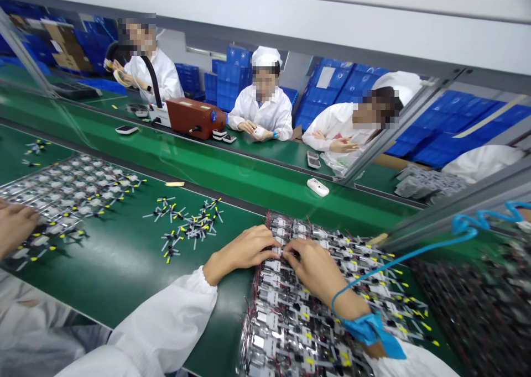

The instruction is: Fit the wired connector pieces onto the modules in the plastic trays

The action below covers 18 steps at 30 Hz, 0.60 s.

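My left hand [249, 248] and my right hand [313, 263] meet over a transparent plastic tray [243, 344] at the right of the bench. Rows of small white, black and metallic assemblies with thin red wires fill this tray. The fingertips of both hands are pinched close together on one assembly in an upper row; what lies between them is too small to make out. A blue wrist strap [367, 328] with a coiled cord is around my right wrist. Left of the tray lies a loose pile of small black parts [199, 225] with grey strips and yellow tips.
A similar tray [89, 186] stands at the left, with another person's hand [16, 225] over it. Behind the bench runs a green conveyor belt [249, 186] carrying a white device [318, 187]. Several co-workers sit across it. Dark wired parts [468, 288] lie at the far right.
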Tool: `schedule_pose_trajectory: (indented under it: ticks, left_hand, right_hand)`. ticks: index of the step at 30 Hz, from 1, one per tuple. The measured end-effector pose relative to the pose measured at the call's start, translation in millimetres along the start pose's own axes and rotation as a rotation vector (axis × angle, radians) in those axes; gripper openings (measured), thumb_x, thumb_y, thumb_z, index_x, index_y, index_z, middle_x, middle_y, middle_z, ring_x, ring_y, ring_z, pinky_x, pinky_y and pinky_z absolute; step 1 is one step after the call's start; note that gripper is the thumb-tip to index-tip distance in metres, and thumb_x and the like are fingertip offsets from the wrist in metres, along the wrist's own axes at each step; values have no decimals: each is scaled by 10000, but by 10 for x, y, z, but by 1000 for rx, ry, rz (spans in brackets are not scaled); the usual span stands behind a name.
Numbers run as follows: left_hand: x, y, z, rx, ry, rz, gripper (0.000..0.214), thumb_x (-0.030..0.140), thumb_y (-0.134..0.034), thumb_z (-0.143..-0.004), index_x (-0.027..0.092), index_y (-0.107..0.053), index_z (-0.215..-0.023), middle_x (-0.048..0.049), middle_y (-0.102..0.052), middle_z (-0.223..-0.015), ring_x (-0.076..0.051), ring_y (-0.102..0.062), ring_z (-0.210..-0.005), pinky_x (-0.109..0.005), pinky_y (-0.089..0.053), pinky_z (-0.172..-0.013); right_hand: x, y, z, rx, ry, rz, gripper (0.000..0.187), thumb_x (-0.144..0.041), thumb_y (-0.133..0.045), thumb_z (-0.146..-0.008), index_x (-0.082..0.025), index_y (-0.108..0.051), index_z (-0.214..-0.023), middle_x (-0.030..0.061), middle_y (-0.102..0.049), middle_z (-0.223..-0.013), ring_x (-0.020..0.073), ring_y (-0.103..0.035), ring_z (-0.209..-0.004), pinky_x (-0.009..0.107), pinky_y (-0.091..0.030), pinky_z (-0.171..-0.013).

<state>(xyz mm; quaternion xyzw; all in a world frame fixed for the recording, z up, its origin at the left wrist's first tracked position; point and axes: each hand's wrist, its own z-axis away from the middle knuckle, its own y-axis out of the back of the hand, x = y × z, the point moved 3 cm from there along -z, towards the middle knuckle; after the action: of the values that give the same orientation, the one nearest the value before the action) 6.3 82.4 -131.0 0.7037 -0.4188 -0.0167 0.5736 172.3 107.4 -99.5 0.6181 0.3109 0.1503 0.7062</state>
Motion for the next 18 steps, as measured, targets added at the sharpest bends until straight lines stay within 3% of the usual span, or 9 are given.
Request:
schedule_pose_trajectory:
  ticks: [9,13,18]
  left_hand:
    - [18,-24,-4,52,-131,-2,308,342,-431,-1017,132,-653,-1051,-90,-660,-906,-221,-545,-910,-321,-450,-829]
    - [21,-14,-23,5,-140,-98,319,365,-454,-1006,126,-664,-1034,-87,-664,-898,-224,-544,-881,-332,-443,-811]
    - [51,55,8,-73,-68,-162,333,382,-510,-985,197,-615,-1241,-79,-651,-1062,-237,-542,-1001,-351,-439,-875]
  right_hand:
    - [-103,33,4,-1,45,116,200,-110,-558,-927,-208,-712,-845,41,-696,-894,234,-614,-926,295,-431,-761]
    - [-156,57,1,13,76,185,197,-111,-557,-921,-200,-719,-854,55,-686,-888,243,-596,-901,318,-423,-751]
    - [-64,181,61,120,109,281,154,-206,-595,-913,-213,-726,-993,83,-665,-1060,304,-549,-963,408,-420,-789]
